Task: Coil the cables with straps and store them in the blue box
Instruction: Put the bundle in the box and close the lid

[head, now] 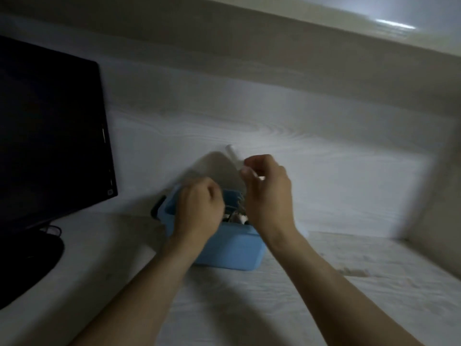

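Over a pale wood-grain desk (311,283), a person's two bare hands work above a light-blue plastic box (232,250) that sits against the back panel. Tangled white and dark cables (237,217) lie inside the box, directly below and between the hands, nearer the left. The left hand (199,208) hangs over the box's left rim with fingers curled; what it holds, if anything, cannot be told. The right hand (267,188), raised just above the box's far right corner, pinches something small and pale between thumb and fingertips, blurred beyond naming. The cables' long axis cannot be made out. A black flat monitor (50,136) stands at left in the dim room.
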Motion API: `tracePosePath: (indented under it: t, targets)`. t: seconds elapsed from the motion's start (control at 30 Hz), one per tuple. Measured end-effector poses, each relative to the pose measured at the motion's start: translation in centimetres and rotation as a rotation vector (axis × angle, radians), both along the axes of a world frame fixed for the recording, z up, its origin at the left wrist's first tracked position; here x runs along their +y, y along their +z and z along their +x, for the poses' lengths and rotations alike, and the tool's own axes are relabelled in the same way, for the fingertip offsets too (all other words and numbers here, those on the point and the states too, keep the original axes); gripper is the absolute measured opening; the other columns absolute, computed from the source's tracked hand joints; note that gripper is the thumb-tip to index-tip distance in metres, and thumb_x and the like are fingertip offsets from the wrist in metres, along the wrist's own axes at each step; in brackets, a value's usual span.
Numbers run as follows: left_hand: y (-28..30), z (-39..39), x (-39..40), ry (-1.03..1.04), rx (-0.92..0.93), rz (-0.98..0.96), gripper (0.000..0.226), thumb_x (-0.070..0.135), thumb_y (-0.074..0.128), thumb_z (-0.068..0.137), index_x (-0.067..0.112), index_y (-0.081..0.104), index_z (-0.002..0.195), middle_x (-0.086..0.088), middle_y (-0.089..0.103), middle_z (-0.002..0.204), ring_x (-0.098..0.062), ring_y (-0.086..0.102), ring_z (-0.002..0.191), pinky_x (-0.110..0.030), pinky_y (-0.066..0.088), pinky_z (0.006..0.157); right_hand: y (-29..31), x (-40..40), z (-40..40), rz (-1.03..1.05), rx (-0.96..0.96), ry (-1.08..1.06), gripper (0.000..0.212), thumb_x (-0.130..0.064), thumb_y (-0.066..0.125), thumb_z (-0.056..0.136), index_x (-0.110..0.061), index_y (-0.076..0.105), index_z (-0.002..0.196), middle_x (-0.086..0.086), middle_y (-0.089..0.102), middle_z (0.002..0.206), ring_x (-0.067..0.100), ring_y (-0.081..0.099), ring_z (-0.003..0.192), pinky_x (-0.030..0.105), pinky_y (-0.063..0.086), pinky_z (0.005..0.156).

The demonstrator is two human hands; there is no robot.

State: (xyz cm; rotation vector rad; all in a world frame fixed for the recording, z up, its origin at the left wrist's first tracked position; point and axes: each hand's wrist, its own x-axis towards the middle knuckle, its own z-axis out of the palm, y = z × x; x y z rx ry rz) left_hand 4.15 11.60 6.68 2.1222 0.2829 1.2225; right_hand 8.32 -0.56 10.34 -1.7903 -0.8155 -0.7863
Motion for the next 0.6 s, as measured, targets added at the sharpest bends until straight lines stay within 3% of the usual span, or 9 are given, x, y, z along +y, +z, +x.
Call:
tracePosePath:
  t: [0.07, 0.17, 0.23, 0.3, 0.37, 0.47, 0.5, 0.6]
  targets:
    - [0.8, -0.8, 1.6, 0.210, -0.093, -0.083, 0.023, 0.016, 0.044, 0.097, 0.008, 0.065, 0.092, -0.019, 0.066, 0.100, -0.036, 0.056, 0.099, -0.040, 0.041, 0.084, -1.0, 2.0, -0.6, -0.096, -0.042, 0.018, 0.009, -0.013, 0.058, 0.097, -0.015, 0.063, 0.103, 0.006, 0.067, 0.097, 0.026, 0.056, 0.092, 0.044, 0.048, 0.077]
    - [0.8, -1.0, 5.0, 0.216, 0.373, -0.072, 0.046, 0.039, 0.035, 0.094, 0.007, 0.057, 0.117, -0.022, 0.055, 0.126, -0.040, 0.048, 0.116, -0.043, 0.040, 0.097, -1.9, 4.2, -1.1, -0.310, -0.111, 0.095, 0.008, -0.011, 0.059, 0.089, -0.009, 0.065, 0.093, 0.012, 0.069, 0.086, 0.034, 0.057, 0.082, 0.044, 0.048, 0.069]
    - [0.5, -1.0, 6.1, 0.111, 0.566, -0.122, 0.071, 0.056, 0.024, 0.079, 0.005, 0.062, 0.112, -0.024, 0.059, 0.124, -0.040, 0.054, 0.113, -0.043, 0.045, 0.097, -2.0, 5.0, -1.3, -0.470, -0.107, 0.227, 0.007, -0.012, 0.068, 0.084, -0.005, 0.069, 0.085, 0.015, 0.072, 0.080, 0.030, 0.062, 0.075, 0.036, 0.047, 0.065]
    - [0.3, -1.5, 6.3, 0.084, 0.549, -0.187, 0.054, 0.046, 0.037, 0.077, 0.006, 0.068, 0.095, -0.023, 0.066, 0.113, -0.038, 0.059, 0.106, -0.039, 0.048, 0.090, -1.9, 4.7, -1.2, -0.613, -0.011, 0.340, 0.013, -0.015, 0.081, 0.078, -0.007, 0.073, 0.085, 0.010, 0.074, 0.084, 0.018, 0.065, 0.075, 0.028, 0.048, 0.069]
    - [0.0, -1.8, 6.8, 0.066, 0.474, -0.257, 0.034, 0.029, 0.052, 0.073, 0.012, 0.072, 0.094, -0.015, 0.069, 0.113, -0.032, 0.062, 0.106, -0.032, 0.048, 0.086, -1.8, 3.4, -0.6, -0.655, 0.046, 0.341, 0.028, -0.023, 0.087, 0.073, -0.013, 0.075, 0.095, 0.004, 0.074, 0.097, 0.015, 0.067, 0.086, 0.023, 0.049, 0.078]
    - [-0.5, -2.0, 7.7, 0.006, 0.428, -0.387, 0.023, 0.012, 0.058, 0.085, 0.015, 0.073, 0.102, -0.007, 0.070, 0.111, -0.025, 0.063, 0.104, -0.026, 0.044, 0.083, -1.7, -0.1, 1.2, -0.635, 0.035, 0.150, 0.059, -0.053, 0.085, 0.064, -0.027, 0.069, 0.115, -0.002, 0.066, 0.121, 0.019, 0.060, 0.111, 0.034, 0.046, 0.099]
    - [-0.6, -1.9, 7.9, -0.006, 0.410, -0.402, 0.018, 0.015, 0.055, 0.089, 0.012, 0.073, 0.094, -0.007, 0.071, 0.103, -0.025, 0.064, 0.098, -0.028, 0.044, 0.079, -1.7, -1.4, 1.9, -0.677, 0.066, 0.085, 0.070, -0.063, 0.082, 0.060, -0.033, 0.065, 0.122, -0.003, 0.061, 0.129, 0.019, 0.055, 0.120, 0.039, 0.043, 0.103]
    - [0.1, -1.8, 7.3, -0.017, 0.415, -0.443, 0.045, 0.038, 0.045, 0.098, 0.003, 0.064, 0.080, -0.010, 0.065, 0.085, -0.025, 0.058, 0.079, -0.030, 0.040, 0.068, -2.2, -4.2, 3.1, -0.755, 0.222, 0.035, 0.088, -0.076, 0.075, 0.058, -0.038, 0.055, 0.134, -0.005, 0.051, 0.140, 0.020, 0.049, 0.128, 0.041, 0.042, 0.107]
